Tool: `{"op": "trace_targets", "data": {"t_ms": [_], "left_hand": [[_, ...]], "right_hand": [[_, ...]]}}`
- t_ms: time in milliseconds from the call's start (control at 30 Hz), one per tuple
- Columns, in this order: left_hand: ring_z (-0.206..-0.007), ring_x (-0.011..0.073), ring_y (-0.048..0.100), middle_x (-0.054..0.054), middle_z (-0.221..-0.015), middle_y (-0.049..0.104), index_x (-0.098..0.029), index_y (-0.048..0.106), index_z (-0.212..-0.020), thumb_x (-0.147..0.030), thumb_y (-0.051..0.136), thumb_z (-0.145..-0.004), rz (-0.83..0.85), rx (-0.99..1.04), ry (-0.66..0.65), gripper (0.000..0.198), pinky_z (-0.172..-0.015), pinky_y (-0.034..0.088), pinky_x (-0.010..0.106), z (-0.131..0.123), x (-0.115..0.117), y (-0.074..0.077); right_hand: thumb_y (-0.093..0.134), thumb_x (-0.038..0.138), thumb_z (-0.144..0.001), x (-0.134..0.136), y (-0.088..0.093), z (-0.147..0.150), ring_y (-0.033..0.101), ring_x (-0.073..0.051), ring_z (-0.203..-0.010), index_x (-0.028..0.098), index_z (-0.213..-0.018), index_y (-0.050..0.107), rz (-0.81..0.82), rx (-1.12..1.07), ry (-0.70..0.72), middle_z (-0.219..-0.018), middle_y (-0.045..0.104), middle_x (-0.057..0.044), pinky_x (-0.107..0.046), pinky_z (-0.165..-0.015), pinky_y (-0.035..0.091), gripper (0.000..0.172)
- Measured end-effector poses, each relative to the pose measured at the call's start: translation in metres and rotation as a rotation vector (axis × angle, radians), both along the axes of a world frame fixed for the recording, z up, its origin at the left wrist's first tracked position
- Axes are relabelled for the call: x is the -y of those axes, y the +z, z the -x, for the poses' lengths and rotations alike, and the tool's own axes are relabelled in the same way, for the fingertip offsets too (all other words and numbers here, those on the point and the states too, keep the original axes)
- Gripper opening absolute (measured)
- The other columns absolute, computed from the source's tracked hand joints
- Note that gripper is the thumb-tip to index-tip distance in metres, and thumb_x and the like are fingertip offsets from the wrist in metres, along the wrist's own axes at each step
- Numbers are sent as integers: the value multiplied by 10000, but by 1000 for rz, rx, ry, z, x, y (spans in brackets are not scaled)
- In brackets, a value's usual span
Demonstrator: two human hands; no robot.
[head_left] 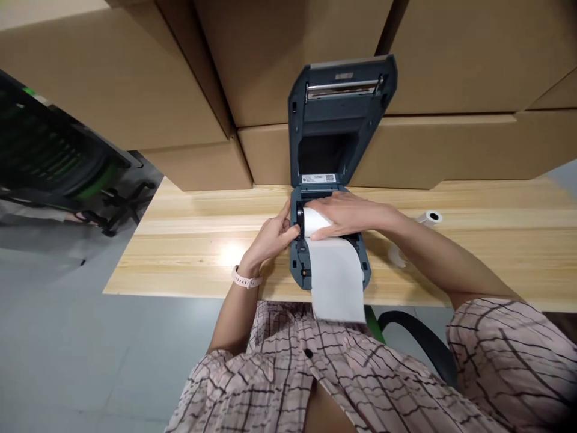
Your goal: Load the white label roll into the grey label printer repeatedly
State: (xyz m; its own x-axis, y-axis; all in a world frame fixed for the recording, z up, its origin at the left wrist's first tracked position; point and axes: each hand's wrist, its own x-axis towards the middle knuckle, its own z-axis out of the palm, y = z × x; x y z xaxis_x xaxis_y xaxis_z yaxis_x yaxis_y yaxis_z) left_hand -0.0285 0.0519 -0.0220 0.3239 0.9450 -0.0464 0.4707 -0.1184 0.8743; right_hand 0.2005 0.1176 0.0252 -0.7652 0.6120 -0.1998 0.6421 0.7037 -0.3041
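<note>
A dark grey label printer [334, 180] stands on the wooden table [189, 252] with its lid raised. A white paper roll [313, 221] lies in its open bay, and a strip of paper [336, 279] runs out over the front edge. My right hand [349, 213] rests flat on top of the roll, fingers curved over it. At the roll's left end my left hand [273, 237] pinches the black holder at the bay's side. A pale watch band sits on that wrist.
Large cardboard boxes [279, 66] are stacked behind the printer along the back of the table. A small spare paper roll [430, 218] lies to the right. A black and green chair [58, 162] stands at the left, over grey floor.
</note>
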Motion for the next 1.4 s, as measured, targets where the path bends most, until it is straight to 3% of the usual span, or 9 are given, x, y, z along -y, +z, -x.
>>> {"op": "trace_targets", "data": {"t_ms": [200, 367, 500, 633, 767, 1000, 1233, 1333, 1400], "left_hand": [[-609, 138, 410, -80, -639, 446, -70, 238, -1706, -328, 532, -923, -9, 2, 28, 875, -623, 321, 284, -2, 0, -7], [-619, 147, 420, -84, -627, 454, -108, 256, -1707, -325, 521, -933, -26, -59, 51, 847, -650, 331, 290, -3, 4, -4], [-657, 158, 483, -54, -694, 548, -153, 332, -1688, -358, 523, -940, -63, -128, 80, 799, -684, 371, 296, -4, 5, -1], [-971, 228, 637, 115, -1191, 706, -170, 385, -1662, -379, 563, -933, -136, -85, 105, 779, -831, 501, 347, -4, 3, -11], [-1461, 337, 502, 209, -1672, 445, -169, 328, -1673, -411, 578, -968, -224, 32, 41, 787, -1106, 497, 474, 2, -3, -31], [-1648, 327, 303, 184, -1764, 322, -179, 269, -1692, -392, 512, -1054, -470, -95, 20, 715, -1337, 284, 546, 2, 0, -27], [-1604, 305, 415, 167, -1652, 520, -175, 178, -1723, -399, 437, -1111, -747, -421, -306, 702, -1365, 225, 583, -36, 77, -6], [-1643, 287, 335, 161, -1686, 468, -138, 124, -1728, -399, 492, -1092, -793, -417, -325, 780, -1378, 232, 537, -39, 102, -8], [-1642, 251, 337, 134, -1673, 494, -143, 154, -1723, -357, 524, -1079, -811, -367, -353, 773, -1365, 302, 484, -36, 110, -10]], "right_hand": [[512, 586, -1059, 60, -12, -28, 551, -337, -1484, 266, -1554, 559, -144, -297, 27, -1627, 568, -99, -547, -1204, 465, 591], [515, 482, -1087, 129, -32, -40, 535, -297, -1522, 313, -1554, 561, -227, -361, -49, -1649, 540, -73, -565, -1238, 487, 499], [517, 403, -1094, 149, -41, -34, 504, -304, -1548, 258, -1486, 613, -314, -371, -119, -1650, 530, -110, -595, -1256, 475, 429], [556, 362, -1077, 153, -43, -28, 524, -311, -1531, 277, -1474, 620, -336, -391, -153, -1631, 555, -102, -601, -1255, 485, 411], [616, 353, -1044, 161, -46, -18, 501, -340, -1543, 248, -1526, 578, -393, -382, -185, -1633, 541, -142, -605, -1254, 493, 494], [621, 347, -1041, 170, -51, -10, 527, -321, -1523, 274, -1618, 474, -430, -400, -212, -1619, 551, -136, -594, -1192, 565, 600], [664, 246, -1020, 161, -32, -50, 763, -254, -1232, 348, -1300, 756, -194, -727, -153, -1284, 807, -24, -508, -1033, 676, 312], [665, 206, -1016, 129, -15, -73, 800, -189, -1056, 398, -1233, 770, -221, -942, -324, -1123, 840, 37, -423, -940, 688, 308], [633, 314, -1054, 88, -1, -82, 744, -190, -1190, 276, -1299, 741, -428, -1121, -539, -1288, 789, -40, -407, -1063, 611, 270]]}}
